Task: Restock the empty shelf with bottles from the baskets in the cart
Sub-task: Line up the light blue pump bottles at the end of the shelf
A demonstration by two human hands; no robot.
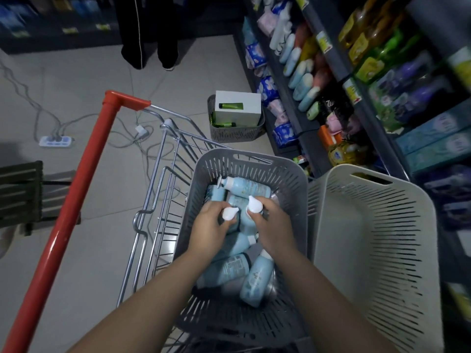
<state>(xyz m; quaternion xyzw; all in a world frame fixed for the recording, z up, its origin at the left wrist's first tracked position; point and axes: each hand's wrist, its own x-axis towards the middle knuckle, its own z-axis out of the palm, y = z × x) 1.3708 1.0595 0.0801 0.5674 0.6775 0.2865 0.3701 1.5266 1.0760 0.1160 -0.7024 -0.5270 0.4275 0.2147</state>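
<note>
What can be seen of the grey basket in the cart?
A grey plastic basket with slotted walls, a thick rim and a handle slot at its far end. It sits upright in the wire cart, beside a cream basket on its right. In it lie piled light blue bottles with white caps. The left hand and the right hand reach inside, each gripping one bottle near its cap.

Print on the blue bottles (pixel 257 276) and shelf tags (pixel 323 42) is too blurred to read.
</note>
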